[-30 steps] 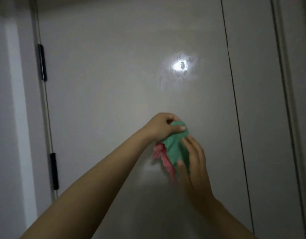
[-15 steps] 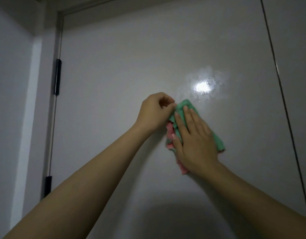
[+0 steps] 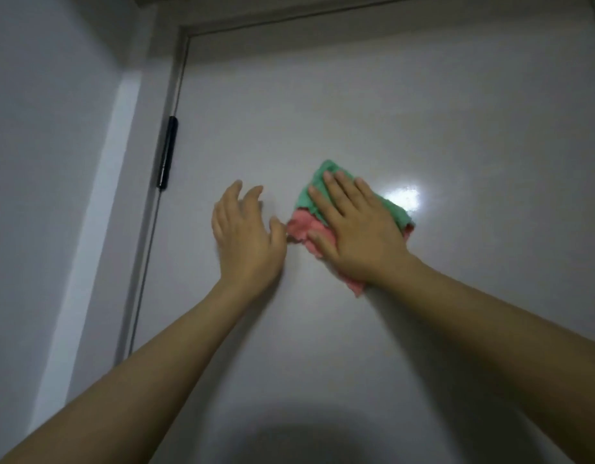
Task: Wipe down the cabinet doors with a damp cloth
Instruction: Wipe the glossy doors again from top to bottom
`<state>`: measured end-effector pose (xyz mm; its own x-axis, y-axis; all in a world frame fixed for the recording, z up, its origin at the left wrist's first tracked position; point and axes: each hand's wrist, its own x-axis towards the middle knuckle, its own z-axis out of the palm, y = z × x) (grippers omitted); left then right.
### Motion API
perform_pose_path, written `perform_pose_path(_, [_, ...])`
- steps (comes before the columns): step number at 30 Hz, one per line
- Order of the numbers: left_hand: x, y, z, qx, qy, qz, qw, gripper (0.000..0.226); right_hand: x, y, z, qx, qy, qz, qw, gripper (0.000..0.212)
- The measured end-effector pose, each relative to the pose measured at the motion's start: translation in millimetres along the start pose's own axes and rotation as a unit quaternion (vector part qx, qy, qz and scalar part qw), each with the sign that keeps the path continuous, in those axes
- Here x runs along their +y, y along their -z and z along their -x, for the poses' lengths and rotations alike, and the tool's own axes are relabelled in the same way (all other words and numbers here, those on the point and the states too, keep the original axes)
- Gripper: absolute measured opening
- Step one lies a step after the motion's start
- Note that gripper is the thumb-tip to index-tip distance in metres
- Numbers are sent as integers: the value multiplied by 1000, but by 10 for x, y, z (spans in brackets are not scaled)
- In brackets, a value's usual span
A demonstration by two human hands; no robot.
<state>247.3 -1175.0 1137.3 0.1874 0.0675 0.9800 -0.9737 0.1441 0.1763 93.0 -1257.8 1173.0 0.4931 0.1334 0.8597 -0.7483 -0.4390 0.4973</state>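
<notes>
A pale grey cabinet door (image 3: 356, 102) fills most of the frame, with a black hinge (image 3: 167, 152) on its left edge at centre left and a grey wall (image 3: 48, 162) beyond that. A bright light glare (image 3: 405, 199) sits on the door just right of centre, and a dark rounded shadow lies at the bottom middle. Nothing stands between the hands and the door.

The right hand (image 3: 353, 232) lies flat at centre frame, its fingers (image 3: 336, 192) straight and spread, pressing a green and pink cloth (image 3: 309, 195) against the door. The left hand (image 3: 246, 236), just left of the cloth, has relaxed, slightly spread fingers and holds nothing; whether it touches the door cannot be told.

Half a second ago the left hand was pinching the cloth's upper edge; it has let go and opened. Both hands and the cloth now sit nearer the door's top edge.
</notes>
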Motion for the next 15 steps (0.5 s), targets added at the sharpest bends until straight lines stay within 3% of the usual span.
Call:
perform_pose_path(2, [-282,75,45,-18,7,-19,1000,58,103,6,78,-7,70,28,997,66])
perform_pose_path(4, [-508,117,86,-35,6,-33,999,60,283,61,-3,-11,62,42,997,67])
perform_pose_path(9, [-944,182,46,-32,3,-42,999,60,-8,-11,-688,29,-184,18,982,69])
perform_pose_path(11, [-1095,201,36,-21,8,-44,999,58,-463,-126,-780,38,-143,4,989,68])
perform_pose_path(15, [-1380,237,122,-16,-38,-67,997,57,-945,-266,-357,-4,47,6,999,60])
